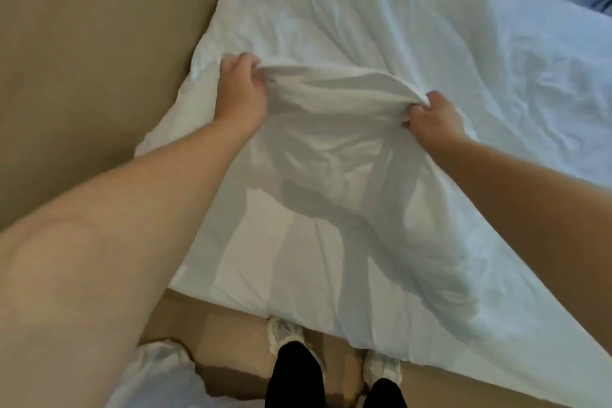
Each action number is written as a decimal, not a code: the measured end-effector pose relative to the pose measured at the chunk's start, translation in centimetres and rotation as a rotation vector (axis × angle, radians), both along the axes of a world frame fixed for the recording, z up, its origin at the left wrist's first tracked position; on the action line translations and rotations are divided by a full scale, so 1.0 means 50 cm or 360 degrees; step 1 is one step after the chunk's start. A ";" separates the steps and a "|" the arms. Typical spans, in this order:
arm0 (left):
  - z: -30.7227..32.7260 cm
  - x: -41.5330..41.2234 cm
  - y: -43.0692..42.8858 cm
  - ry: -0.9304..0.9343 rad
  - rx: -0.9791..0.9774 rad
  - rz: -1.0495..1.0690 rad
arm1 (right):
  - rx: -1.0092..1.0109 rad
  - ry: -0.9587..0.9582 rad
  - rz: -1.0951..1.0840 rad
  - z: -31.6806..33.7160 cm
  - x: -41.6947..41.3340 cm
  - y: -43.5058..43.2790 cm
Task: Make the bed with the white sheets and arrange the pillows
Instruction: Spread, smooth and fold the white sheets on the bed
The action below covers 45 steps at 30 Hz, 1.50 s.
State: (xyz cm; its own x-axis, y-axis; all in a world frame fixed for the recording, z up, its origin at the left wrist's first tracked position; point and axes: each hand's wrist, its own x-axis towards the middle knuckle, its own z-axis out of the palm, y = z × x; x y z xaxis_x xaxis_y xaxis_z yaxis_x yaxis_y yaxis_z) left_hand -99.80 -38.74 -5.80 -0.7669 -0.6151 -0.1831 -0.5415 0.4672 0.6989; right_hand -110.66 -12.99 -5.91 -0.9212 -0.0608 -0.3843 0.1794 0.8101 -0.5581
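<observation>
— What are our hands doing?
— Our left hand (243, 93) has its fingers (246, 60) curled tight on a raised fold of the white sheet (364, 26). Our right hand (433, 117) grips the other end of that fold, fingers (414, 109) clenched in the cloth.
— And how does the sheet look?
— We see it spread over the bed (231, 288), wrinkled all over and lifted into a ridge between our hands. Below the ridge it hangs thin and shadowed, and its near edge reaches the bed's side, just above our white shoes (284, 331) on the tan floor (82, 26).
</observation>
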 end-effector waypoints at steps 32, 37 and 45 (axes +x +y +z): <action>-0.171 0.111 -0.091 -0.1547 -0.1499 -0.1758 | 0.0396 -0.0664 0.1412 -0.281 0.267 -0.007; -0.168 0.308 -0.076 -0.1768 -0.1201 -0.1929 | 0.0546 -0.1079 0.1769 -0.264 0.363 -0.017; -0.268 0.499 -0.008 -0.1647 -0.0407 -0.1256 | 0.0676 -0.1297 0.1817 -0.330 0.512 0.046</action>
